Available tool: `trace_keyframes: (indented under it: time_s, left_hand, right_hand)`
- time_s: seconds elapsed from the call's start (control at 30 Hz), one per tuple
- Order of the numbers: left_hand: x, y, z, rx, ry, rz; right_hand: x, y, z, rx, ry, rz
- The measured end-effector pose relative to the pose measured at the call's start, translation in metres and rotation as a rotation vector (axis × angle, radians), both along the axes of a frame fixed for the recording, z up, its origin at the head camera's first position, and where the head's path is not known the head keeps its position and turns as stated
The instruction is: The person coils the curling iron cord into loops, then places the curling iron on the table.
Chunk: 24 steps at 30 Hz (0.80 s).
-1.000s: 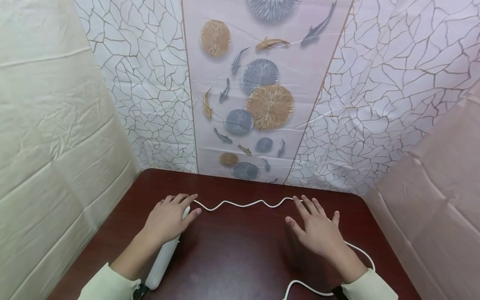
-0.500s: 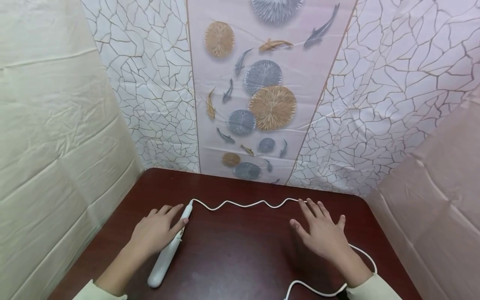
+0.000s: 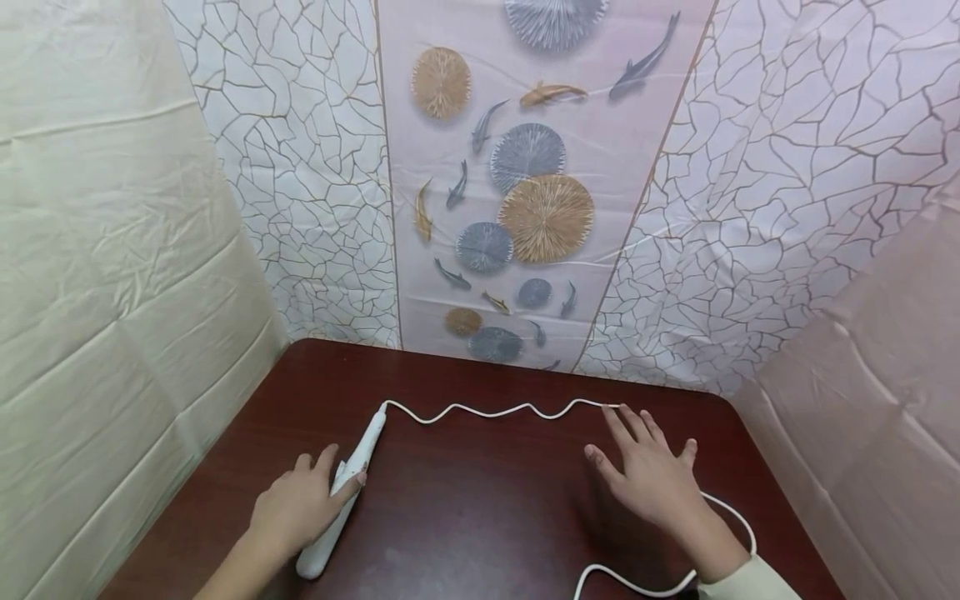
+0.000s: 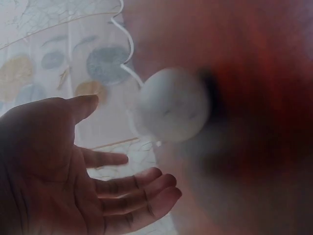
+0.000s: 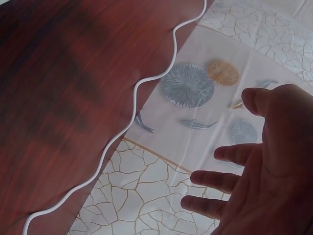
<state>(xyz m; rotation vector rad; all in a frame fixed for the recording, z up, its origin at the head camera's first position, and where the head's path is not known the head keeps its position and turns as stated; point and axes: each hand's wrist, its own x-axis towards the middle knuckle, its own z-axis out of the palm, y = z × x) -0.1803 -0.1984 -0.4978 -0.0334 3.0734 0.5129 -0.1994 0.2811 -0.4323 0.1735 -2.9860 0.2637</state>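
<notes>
A white, wand-shaped corded appliance (image 3: 366, 448), resembling a hair curling iron, lies slanted on the left of the dark red table (image 3: 480, 517). My left hand (image 3: 296, 510) is over its middle, thumb on the right side and fingers on the left. In the left wrist view, the appliance's rounded end (image 4: 173, 105) faces the camera, and the left hand's fingers are loosely spread. The white cord (image 3: 491, 415) runs wavy from the thin tip to the right. My right hand (image 3: 651, 477) is spread out with its fingertips at the cord, hiding part of it.
The cord's loose loop (image 3: 738, 517) curves around beside the right forearm toward the near edge. A patterned cloth (image 3: 480, 317) with fish and round motifs hangs behind the table. Plain cloth walls (image 3: 135, 350) close in the left and right sides.
My left hand has moved back toward me and left, from the appliance's tip to its middle, uncovering the tip. The right hand has shifted slightly right and toward me.
</notes>
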Motion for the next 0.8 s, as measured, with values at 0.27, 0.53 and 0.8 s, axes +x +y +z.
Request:
trace_keyframes:
  time_s: [0.27,0.53,0.8]
  left_hand:
    - [0.006,0.006,-0.019,0.025,-0.027,0.006]
    - [-0.002,0.009,-0.033,0.017,0.012,-0.035]
    - [-0.006,0.005,-0.034,-0.028,0.068,-0.072]
  right_hand:
    - [0.001,0.000,-0.003,0.011,0.013,0.004]
    - [0.002,0.000,-0.008,0.016,0.016,-0.004]
    - [0.002,-0.002,-0.009,0.013,0.013,0.007]
